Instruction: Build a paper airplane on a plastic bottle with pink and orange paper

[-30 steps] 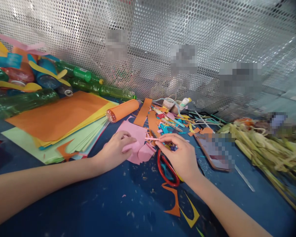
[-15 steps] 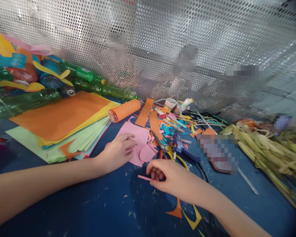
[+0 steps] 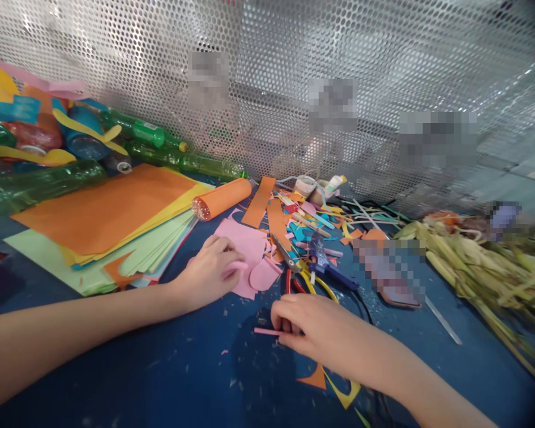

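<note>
My right hand [image 3: 301, 321] is closed on a thin pink paper strip [image 3: 267, 331], pinched between thumb and fingers just over the blue table. To its left, my left hand [image 3: 211, 267] lies on the pink paper [image 3: 245, 241], its fingers curled round a bent pink piece [image 3: 234, 268]. Beside those fingers rests a rounded pink paper cutout [image 3: 265, 274]. Scissors [image 3: 288, 255] lie beyond my right hand, near a blue glue gun [image 3: 332, 270].
A stack of coloured paper [image 3: 111, 208] and several green bottles [image 3: 209, 165] occupy the left. An orange-wrapped bottle [image 3: 223, 199], paper scraps [image 3: 316, 220], a phone [image 3: 390, 276] and dry husks [image 3: 472, 261] spread rightward. A perforated metal sheet [image 3: 267, 71] stands behind.
My left fingers have curled in around a bent piece of pink paper. My right hand, still pinching the pink strip, has shifted slightly right and nearer to me.
</note>
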Demonstrator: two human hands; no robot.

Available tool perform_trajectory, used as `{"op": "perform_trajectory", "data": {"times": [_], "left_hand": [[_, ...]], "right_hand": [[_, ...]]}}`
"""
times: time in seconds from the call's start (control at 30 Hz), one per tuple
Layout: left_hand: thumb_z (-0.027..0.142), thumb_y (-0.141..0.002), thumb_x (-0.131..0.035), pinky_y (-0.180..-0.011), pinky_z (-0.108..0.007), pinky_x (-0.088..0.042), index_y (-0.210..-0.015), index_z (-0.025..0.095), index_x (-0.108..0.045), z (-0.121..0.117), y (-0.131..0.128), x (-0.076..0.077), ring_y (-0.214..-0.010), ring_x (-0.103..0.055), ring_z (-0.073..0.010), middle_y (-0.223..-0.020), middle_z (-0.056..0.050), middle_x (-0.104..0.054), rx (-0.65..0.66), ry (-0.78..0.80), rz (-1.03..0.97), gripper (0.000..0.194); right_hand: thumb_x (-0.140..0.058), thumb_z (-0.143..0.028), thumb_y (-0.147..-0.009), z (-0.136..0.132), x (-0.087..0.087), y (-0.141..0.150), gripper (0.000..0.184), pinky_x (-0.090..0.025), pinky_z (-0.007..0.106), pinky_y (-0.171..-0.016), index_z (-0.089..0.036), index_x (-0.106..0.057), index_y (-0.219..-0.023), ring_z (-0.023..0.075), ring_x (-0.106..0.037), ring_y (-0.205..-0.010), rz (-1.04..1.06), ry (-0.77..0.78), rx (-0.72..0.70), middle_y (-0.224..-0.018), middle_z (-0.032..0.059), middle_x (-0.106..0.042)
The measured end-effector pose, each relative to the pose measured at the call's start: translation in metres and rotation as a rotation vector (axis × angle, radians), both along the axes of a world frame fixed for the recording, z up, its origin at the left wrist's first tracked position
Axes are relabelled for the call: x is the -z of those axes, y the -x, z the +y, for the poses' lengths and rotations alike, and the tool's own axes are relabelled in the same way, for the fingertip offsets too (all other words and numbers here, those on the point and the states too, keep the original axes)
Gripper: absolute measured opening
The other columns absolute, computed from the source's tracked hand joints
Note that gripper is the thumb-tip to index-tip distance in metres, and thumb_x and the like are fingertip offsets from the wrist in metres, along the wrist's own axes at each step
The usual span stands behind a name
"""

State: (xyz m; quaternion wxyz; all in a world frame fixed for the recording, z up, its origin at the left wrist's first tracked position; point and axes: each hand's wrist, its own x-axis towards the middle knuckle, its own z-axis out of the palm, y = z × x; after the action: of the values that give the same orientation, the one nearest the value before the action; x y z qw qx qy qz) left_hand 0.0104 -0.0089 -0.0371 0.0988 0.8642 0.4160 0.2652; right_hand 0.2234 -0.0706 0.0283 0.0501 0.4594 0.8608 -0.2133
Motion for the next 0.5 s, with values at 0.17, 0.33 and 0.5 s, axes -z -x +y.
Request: {"op": "perform_trajectory", "data": {"times": [0.17,0.33,0.5], "left_hand": [[0.018,-0.078,-0.049,-0.080,-0.034,-0.045,-0.091,0.019,-0.056,-0.003,0.000,-0.005,-0.092,-0.051,-0.0195,-0.096,-0.005,-0.052,0.029,0.072,-0.084,0.015],[0.013,-0.078,-0.046,-0.077,-0.031,-0.046,-0.104,0.022,-0.043,-0.006,-0.001,-0.006,-0.089,-0.055,-0.0152,-0.102,-0.002,-0.056,0.050,0.179,-0.232,0.027],[0.021,-0.081,-0.050,-0.061,-0.022,-0.046,-0.092,0.021,-0.043,-0.019,-0.008,-0.013,-0.071,-0.053,-0.0102,-0.090,0.000,-0.054,0.156,0.333,-0.417,0.013]], "right_hand": [[-0.065,-0.031,-0.073,0.008,-0.004,-0.005,0.014,-0.031,0.023,-0.050,-0.021,-0.057,-0.077,0.0129,-0.053,-0.061,-0.021,-0.080,0.035,-0.070,-0.0023,-0.059],[-0.047,-0.024,-0.082,0.033,-0.008,-0.034,0.008,-0.037,0.028,-0.054,-0.020,-0.052,-0.078,0.0182,-0.055,-0.062,-0.233,-0.474,0.276,-0.071,0.0038,-0.059],[-0.053,-0.014,-0.069,0.046,0.012,-0.081,0.031,-0.042,0.040,-0.074,-0.007,-0.054,-0.099,0.0335,-0.056,-0.091,-0.479,-0.648,0.403,-0.099,0.0226,-0.058]]}}
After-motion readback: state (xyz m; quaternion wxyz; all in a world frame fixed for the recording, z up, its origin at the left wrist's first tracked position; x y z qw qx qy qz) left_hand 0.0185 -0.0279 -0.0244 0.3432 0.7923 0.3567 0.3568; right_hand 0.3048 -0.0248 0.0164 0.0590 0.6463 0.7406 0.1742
